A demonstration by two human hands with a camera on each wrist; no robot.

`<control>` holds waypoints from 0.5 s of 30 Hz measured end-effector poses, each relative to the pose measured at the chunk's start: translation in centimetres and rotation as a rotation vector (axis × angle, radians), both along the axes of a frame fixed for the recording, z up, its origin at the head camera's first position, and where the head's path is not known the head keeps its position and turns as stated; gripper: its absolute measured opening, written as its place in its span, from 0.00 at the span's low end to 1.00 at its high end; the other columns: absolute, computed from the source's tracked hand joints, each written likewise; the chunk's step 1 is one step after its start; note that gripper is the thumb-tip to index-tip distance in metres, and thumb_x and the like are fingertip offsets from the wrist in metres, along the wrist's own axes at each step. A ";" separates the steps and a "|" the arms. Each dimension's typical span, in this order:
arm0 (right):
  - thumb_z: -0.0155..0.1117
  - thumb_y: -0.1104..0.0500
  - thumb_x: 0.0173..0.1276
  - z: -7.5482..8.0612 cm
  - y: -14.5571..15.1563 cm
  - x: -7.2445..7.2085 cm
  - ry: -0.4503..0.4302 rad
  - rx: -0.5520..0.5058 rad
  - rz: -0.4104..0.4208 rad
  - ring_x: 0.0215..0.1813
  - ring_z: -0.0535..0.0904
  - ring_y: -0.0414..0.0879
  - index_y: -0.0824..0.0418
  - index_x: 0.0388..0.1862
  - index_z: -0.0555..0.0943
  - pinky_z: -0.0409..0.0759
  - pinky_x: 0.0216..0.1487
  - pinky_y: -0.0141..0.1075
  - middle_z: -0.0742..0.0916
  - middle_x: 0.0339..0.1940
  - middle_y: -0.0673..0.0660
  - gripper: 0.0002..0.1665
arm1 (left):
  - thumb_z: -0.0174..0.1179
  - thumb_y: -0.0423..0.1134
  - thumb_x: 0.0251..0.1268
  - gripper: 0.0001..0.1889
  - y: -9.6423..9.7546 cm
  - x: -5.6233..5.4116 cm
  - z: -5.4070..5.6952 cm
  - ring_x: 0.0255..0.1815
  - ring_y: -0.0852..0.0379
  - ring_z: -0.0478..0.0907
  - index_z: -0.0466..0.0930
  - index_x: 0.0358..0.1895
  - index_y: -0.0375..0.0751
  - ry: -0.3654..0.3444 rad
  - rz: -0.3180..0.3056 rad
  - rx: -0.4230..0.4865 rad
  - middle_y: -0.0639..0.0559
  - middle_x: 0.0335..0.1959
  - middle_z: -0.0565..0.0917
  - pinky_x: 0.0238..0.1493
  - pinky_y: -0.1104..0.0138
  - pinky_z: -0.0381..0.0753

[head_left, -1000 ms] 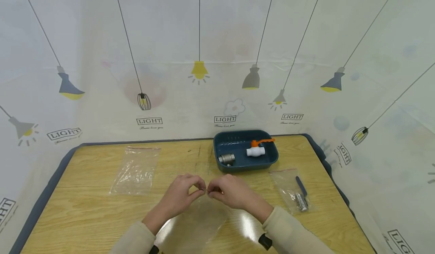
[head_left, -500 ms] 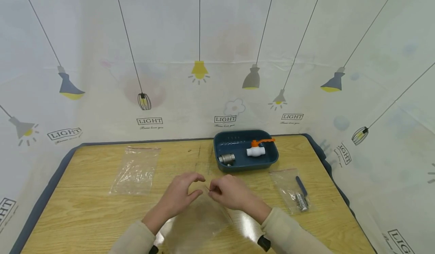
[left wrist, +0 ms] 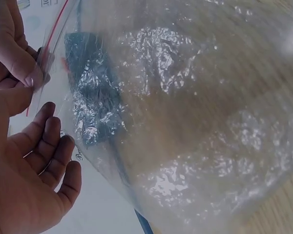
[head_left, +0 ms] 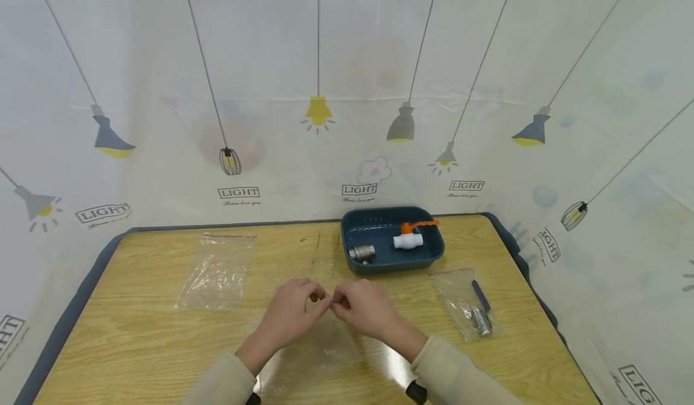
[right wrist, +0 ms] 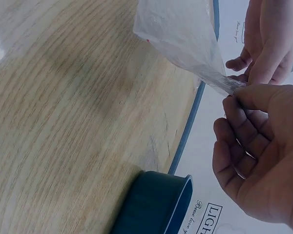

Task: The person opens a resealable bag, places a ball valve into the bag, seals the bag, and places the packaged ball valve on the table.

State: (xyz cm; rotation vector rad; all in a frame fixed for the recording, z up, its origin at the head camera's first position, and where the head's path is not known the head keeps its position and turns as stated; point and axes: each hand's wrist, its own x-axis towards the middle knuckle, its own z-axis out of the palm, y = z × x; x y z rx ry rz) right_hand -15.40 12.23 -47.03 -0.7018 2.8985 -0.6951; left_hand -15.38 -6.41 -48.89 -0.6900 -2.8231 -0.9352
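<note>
A clear zip-lock bag hangs below both hands, over the near middle of the table. My left hand pinches its top edge between thumb and index finger. Right beside those fingertips, my right hand pinches the same edge. In the left wrist view the bag's red seal line runs up past the fingers, and its crinkled film looks flat with nothing inside. From the right wrist, the gathered corner of the film shows between the two hands.
A dark blue tray at the back holds a white valve with an orange handle and a metal fitting. Another clear bag lies at left. At right, a bag contains a metal valve with a blue handle.
My left thumb and index finger, spread apart from the bag half a second ago, have come together again on its edge beside the right fingertips. The right hand keeps its pinch.
</note>
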 end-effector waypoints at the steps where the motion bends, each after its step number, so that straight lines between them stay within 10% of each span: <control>1: 0.65 0.51 0.67 0.0 0.0 0.0 0.000 -0.004 0.004 0.23 0.73 0.29 0.51 0.32 0.86 0.71 0.26 0.26 0.85 0.23 0.43 0.07 | 0.64 0.45 0.63 0.05 0.0 0.0 0.0 0.36 0.58 0.78 0.84 0.32 0.52 -0.007 0.006 0.001 0.60 0.30 0.82 0.41 0.58 0.76; 15: 0.66 0.54 0.65 0.0 -0.4 0.5 0.026 -0.012 0.004 0.32 0.82 0.38 0.50 0.32 0.86 0.76 0.32 0.29 0.87 0.28 0.43 0.04 | 0.61 0.39 0.63 0.07 0.7 0.1 -0.1 0.33 0.62 0.76 0.87 0.30 0.51 -0.123 0.072 0.075 0.62 0.27 0.86 0.42 0.62 0.73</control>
